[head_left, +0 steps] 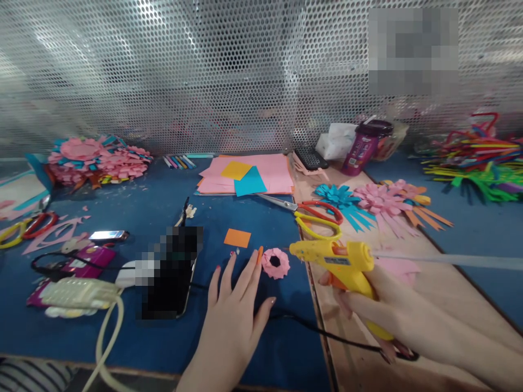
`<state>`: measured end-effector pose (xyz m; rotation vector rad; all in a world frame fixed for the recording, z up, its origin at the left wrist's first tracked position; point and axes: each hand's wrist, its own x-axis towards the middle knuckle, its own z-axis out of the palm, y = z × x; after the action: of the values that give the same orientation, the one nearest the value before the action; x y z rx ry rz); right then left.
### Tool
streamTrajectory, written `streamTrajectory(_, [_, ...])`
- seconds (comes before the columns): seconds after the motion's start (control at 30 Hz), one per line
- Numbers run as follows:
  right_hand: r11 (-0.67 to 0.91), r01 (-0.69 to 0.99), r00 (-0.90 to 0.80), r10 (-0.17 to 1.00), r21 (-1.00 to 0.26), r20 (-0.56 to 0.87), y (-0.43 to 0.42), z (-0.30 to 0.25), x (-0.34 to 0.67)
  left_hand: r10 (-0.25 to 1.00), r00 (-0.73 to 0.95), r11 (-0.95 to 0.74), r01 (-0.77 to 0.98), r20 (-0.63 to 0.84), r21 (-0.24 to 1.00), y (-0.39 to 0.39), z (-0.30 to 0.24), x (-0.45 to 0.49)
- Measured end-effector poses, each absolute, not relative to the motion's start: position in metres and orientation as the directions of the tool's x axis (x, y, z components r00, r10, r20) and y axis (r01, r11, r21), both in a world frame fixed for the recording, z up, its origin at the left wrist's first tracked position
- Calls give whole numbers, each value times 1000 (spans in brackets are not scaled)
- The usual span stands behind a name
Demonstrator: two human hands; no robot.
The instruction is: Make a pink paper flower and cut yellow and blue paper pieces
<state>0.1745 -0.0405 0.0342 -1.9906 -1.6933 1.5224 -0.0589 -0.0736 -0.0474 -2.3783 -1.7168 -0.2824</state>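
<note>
My right hand (379, 305) is wrapped round the grip of a yellow glue gun (333, 254), its nozzle pointing left. A long clear glue stick (445, 260) sticks out of its back. My left hand (235, 310) lies flat on the blue table, fingers stretched and spread. A small orange paper piece (260, 255) shows at its index fingertip; whether it is pressed or merely touched I cannot tell. Between that fingertip and the nozzle lies a pink paper ring (275, 263) with a dark centre. Just beyond my left fingers is an orange paper rectangle (237, 238).
Scissors (318, 220) lie behind the glue gun, near stacked coloured paper (253, 169). Finished paper flowers (382, 201) sit at right, and a purple cup (365, 144) stands behind. A phone (167, 283), power strip (77, 294) and cables occupy the left. A black cord (310, 325) crosses in front.
</note>
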Motion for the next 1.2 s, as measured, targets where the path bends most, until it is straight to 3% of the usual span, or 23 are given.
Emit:
streamTrajectory(0.53, [-358,666,-201,760,-655,-619,-62,27,181,916,293,-311,950,274,26,-73,-50,-59])
streamTrajectory(0.9, [-410,655,-149,753,-635,-641,-44,13,181,915,291,-306,952,280,12,-74,-50,-59])
streamTrajectory(1.2, [-408,579,-175,783,-705,-597,-40,9,180,903,294,-304,952,313,-15,-73,-55,-61])
